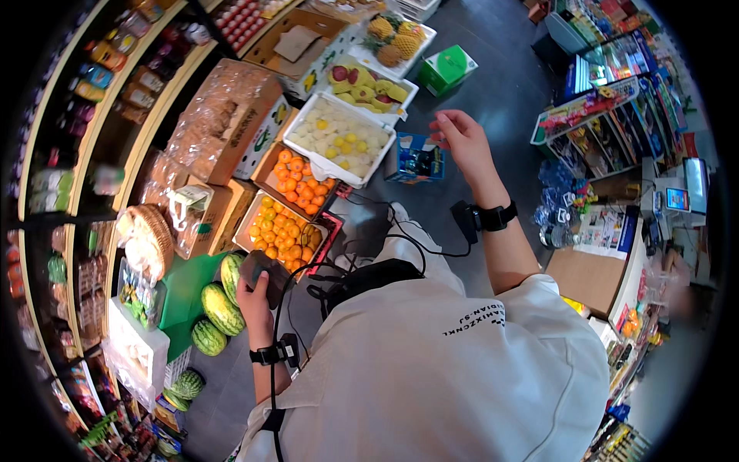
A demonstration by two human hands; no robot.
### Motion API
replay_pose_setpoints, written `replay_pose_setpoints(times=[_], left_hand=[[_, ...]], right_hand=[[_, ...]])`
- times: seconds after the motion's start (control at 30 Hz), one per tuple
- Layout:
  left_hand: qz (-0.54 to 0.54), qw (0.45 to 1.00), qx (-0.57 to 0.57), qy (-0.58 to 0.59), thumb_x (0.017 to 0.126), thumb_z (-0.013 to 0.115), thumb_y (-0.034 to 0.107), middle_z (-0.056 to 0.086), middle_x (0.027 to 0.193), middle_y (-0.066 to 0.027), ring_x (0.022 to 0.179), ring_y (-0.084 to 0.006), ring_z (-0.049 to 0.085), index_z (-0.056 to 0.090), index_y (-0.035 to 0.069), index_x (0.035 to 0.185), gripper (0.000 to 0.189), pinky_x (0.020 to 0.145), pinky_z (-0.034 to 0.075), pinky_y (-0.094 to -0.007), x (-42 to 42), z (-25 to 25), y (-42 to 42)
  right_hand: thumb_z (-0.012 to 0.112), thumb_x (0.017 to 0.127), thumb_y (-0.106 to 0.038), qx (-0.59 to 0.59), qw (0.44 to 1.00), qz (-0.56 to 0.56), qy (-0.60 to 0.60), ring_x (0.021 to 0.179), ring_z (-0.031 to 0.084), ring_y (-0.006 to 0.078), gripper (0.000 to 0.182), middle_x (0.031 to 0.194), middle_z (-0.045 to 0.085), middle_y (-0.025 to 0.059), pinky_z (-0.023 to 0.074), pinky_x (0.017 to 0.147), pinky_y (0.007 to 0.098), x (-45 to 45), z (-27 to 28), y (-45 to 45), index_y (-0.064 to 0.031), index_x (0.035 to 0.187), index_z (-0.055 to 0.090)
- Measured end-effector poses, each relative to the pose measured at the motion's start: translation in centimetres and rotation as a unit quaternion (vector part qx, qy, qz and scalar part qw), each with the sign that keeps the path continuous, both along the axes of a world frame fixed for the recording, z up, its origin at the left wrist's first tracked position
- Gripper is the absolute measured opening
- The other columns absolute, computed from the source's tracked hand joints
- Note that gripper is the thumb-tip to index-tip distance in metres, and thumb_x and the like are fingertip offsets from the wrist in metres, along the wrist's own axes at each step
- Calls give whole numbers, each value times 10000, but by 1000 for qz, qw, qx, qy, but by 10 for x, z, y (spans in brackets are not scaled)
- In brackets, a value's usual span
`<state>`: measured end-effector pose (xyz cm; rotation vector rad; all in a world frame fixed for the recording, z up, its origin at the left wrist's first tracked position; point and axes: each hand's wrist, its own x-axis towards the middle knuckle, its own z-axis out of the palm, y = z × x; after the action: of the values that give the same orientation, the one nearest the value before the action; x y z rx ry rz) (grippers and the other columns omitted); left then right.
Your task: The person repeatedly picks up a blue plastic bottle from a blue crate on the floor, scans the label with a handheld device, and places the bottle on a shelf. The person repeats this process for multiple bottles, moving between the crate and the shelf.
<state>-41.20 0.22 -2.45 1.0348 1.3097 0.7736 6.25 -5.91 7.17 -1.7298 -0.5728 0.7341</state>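
My left hand (255,303) holds a dark, flat, rectangular object (269,281), perhaps a phone, beside the watermelons (223,309) on the left. Just beyond it is an open carton of small orange citrus fruit (283,231). My right hand (463,137) is raised over the floor with nothing in it, its fingers loosely bent and apart. Nearest to it in the picture stands a blue box (414,158) with dark contents. A black strap with a small device sits on each wrist, and a black cable (427,251) runs toward the right one.
White foam boxes hold pale wrapped fruit (340,141), net-wrapped fruit (369,89) and pineapples (398,43). A green box (448,69) stands on the grey floor (491,75). Stocked shelves (86,190) line the left. A counter (589,277) and a snack rack (594,136) stand right.
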Motion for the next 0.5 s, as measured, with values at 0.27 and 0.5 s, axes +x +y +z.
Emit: replay_pose_setpoints(times=[0.27,0.5], left_hand=[[-38,988,-128,-74,993,603,146,615,1248,-94,1113,-197,609,528,16,1316,356,956,496,-344,119,-50,19],[27,922,-314,-224,1020,527,372,489,1447,-107,1321,-300,477,399,69,1453,543,1130,355,-485,240,-123,36]], right_hand=[[636,933,-312,-245,969,-20,-8,828,669,203,316,945,710,90,512,731,310,137,-214,-50,-13,1018,692],[613,902,-355,-498,863,81,-21,1094,629,380,400,1108,690,225,493,935,433,232,-433,-36,-6,1075,705]])
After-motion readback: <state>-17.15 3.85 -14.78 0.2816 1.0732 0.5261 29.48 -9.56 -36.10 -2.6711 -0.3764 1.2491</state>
